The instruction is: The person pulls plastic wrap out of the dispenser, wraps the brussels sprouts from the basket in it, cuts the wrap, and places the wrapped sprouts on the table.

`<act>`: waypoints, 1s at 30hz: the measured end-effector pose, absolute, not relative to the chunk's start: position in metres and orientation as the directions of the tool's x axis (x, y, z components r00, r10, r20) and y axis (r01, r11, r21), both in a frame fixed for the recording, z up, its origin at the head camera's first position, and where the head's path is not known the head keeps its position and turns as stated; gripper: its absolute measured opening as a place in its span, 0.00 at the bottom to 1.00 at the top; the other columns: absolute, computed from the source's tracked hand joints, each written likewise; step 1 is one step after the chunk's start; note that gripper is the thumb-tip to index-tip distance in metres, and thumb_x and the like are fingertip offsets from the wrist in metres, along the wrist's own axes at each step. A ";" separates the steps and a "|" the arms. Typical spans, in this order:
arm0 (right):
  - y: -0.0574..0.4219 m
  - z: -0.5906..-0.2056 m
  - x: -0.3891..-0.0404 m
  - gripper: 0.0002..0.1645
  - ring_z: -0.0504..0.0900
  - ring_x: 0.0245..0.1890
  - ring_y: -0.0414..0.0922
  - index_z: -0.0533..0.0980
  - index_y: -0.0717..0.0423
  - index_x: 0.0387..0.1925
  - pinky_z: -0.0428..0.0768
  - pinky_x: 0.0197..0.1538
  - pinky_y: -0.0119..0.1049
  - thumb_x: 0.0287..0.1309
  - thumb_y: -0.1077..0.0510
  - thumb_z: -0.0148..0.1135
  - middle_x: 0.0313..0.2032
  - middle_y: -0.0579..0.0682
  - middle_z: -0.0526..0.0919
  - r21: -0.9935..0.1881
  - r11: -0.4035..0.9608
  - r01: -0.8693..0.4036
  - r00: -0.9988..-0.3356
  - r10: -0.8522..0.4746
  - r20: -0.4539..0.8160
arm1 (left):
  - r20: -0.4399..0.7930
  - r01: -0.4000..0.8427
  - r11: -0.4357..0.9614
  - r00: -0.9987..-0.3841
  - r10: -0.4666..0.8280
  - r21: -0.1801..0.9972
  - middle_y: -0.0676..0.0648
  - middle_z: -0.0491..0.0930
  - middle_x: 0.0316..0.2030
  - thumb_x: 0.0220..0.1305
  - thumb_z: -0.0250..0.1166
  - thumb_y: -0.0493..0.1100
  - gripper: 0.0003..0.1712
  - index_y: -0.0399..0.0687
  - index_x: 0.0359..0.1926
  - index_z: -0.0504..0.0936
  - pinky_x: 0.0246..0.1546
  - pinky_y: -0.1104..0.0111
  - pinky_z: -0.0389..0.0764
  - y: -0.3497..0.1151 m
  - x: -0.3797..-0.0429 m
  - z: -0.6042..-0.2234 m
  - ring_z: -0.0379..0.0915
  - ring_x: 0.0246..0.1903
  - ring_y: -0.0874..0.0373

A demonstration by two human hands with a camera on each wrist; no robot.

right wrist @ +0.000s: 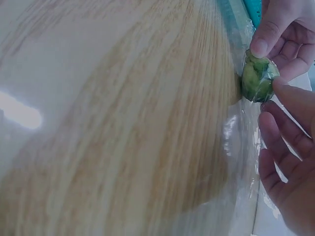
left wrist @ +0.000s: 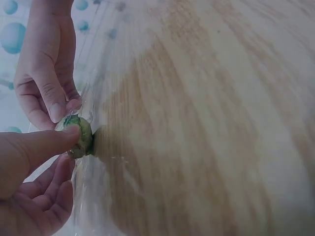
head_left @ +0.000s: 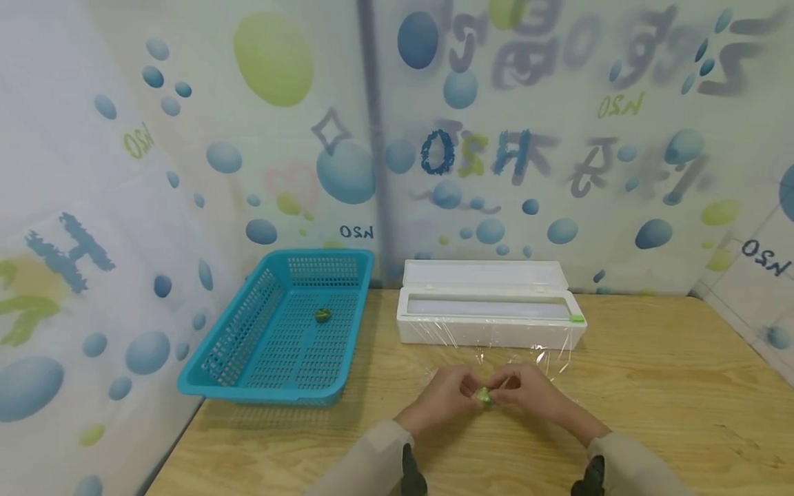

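Left hand (head_left: 445, 394) and right hand (head_left: 535, 394) hold the vegetable (right wrist: 257, 78) between them.

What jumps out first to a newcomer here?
The turquoise basket at the table's left, with a small green item inside. Next, the open-lidded white box toward the back, clear film at its front; before it, left hand and right hand pinch a green chunk.

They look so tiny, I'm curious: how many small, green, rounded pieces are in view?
2. One green piece lies in the blue perforated plastic basket; the other green piece is between the left hand and right hand. The hands could hide more.
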State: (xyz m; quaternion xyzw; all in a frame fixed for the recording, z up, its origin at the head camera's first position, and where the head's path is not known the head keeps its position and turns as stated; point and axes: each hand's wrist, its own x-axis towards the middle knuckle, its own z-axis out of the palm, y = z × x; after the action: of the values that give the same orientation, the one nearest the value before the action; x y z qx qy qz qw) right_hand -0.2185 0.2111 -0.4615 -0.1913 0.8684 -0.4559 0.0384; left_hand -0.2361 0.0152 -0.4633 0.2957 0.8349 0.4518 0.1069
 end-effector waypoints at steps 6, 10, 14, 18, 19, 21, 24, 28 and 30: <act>0.213 -0.461 -0.221 0.10 0.77 0.27 0.39 0.81 0.57 0.35 0.76 0.31 0.31 0.49 0.59 0.66 0.31 0.46 0.82 -0.797 0.530 -0.289 -0.924 -0.372 0.088 | 0.081 0.412 0.400 -0.772 0.630 0.818 0.51 0.80 0.32 0.49 0.68 0.30 0.11 0.38 0.36 0.80 0.35 0.78 0.74 0.015 -0.243 -0.459 0.74 0.32 0.66; 0.213 -0.459 -0.222 0.10 0.76 0.30 0.39 0.82 0.57 0.36 0.75 0.32 0.31 0.50 0.59 0.66 0.32 0.45 0.83 -0.778 0.547 -0.310 -0.919 -0.382 0.098 | 0.054 0.406 0.405 -0.757 0.651 0.819 0.52 0.81 0.31 0.51 0.67 0.31 0.09 0.39 0.35 0.81 0.36 0.77 0.74 0.015 -0.247 -0.454 0.74 0.31 0.67; 0.212 -0.456 -0.223 0.11 0.75 0.30 0.38 0.82 0.57 0.37 0.75 0.32 0.31 0.50 0.59 0.66 0.32 0.45 0.82 -0.760 0.561 -0.328 -0.916 -0.386 0.111 | 0.017 0.408 0.425 -0.737 0.676 0.808 0.52 0.82 0.32 0.52 0.66 0.32 0.07 0.40 0.35 0.83 0.38 0.76 0.74 0.014 -0.254 -0.451 0.75 0.33 0.67; 0.211 -0.456 -0.224 0.10 0.75 0.31 0.38 0.82 0.56 0.37 0.75 0.33 0.31 0.50 0.59 0.66 0.34 0.45 0.82 -0.753 0.572 -0.325 -0.921 -0.371 0.116 | -0.011 0.420 0.449 -0.721 0.692 0.789 0.50 0.83 0.33 0.53 0.65 0.32 0.07 0.40 0.35 0.83 0.40 0.75 0.74 0.014 -0.260 -0.449 0.76 0.34 0.66; 0.211 -0.456 -0.224 0.10 0.75 0.32 0.39 0.82 0.55 0.37 0.75 0.34 0.31 0.51 0.59 0.65 0.34 0.45 0.82 -0.753 0.573 -0.325 -0.922 -0.368 0.118 | -0.018 0.426 0.460 -0.719 0.695 0.779 0.50 0.83 0.33 0.53 0.65 0.33 0.06 0.40 0.35 0.83 0.40 0.75 0.74 0.014 -0.261 -0.448 0.76 0.34 0.66; 0.210 -0.457 -0.224 0.10 0.76 0.34 0.41 0.82 0.55 0.37 0.76 0.35 0.31 0.50 0.58 0.66 0.35 0.45 0.82 -0.747 0.572 -0.339 -0.920 -0.369 0.135 | -0.026 0.444 0.476 -0.711 0.703 0.759 0.50 0.83 0.33 0.54 0.66 0.34 0.06 0.40 0.36 0.83 0.40 0.75 0.74 0.014 -0.264 -0.446 0.76 0.35 0.66; 0.209 -0.459 -0.226 0.13 0.76 0.35 0.44 0.81 0.55 0.38 0.76 0.36 0.33 0.49 0.55 0.67 0.36 0.45 0.82 -0.733 0.579 -0.358 -0.915 -0.375 0.151 | -0.043 0.473 0.503 -0.697 0.716 0.723 0.50 0.83 0.33 0.54 0.65 0.35 0.07 0.40 0.36 0.83 0.40 0.76 0.73 0.014 -0.269 -0.443 0.76 0.35 0.65; 0.207 -0.460 -0.230 0.17 0.77 0.36 0.45 0.81 0.55 0.39 0.76 0.37 0.34 0.44 0.54 0.71 0.36 0.44 0.82 -0.718 0.601 -0.352 -0.920 -0.365 0.145 | -0.076 0.495 0.534 -0.681 0.728 0.686 0.50 0.83 0.35 0.56 0.65 0.35 0.08 0.40 0.38 0.83 0.40 0.77 0.73 0.015 -0.274 -0.442 0.76 0.37 0.64; 0.206 -0.460 -0.232 0.17 0.76 0.35 0.44 0.81 0.55 0.38 0.75 0.38 0.35 0.43 0.57 0.72 0.35 0.44 0.82 -0.720 0.608 -0.335 -0.927 -0.350 0.136 | -0.079 0.507 0.536 -0.672 0.736 0.675 0.50 0.83 0.36 0.56 0.64 0.35 0.09 0.40 0.39 0.83 0.41 0.77 0.72 0.016 -0.276 -0.442 0.76 0.38 0.64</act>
State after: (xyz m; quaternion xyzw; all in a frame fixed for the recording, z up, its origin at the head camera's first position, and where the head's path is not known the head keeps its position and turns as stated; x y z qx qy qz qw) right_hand -0.2315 0.2058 -0.4602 -0.1909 0.8965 -0.3997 0.0095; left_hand -0.2757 0.0156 -0.4423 0.3625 0.8575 0.3174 0.1803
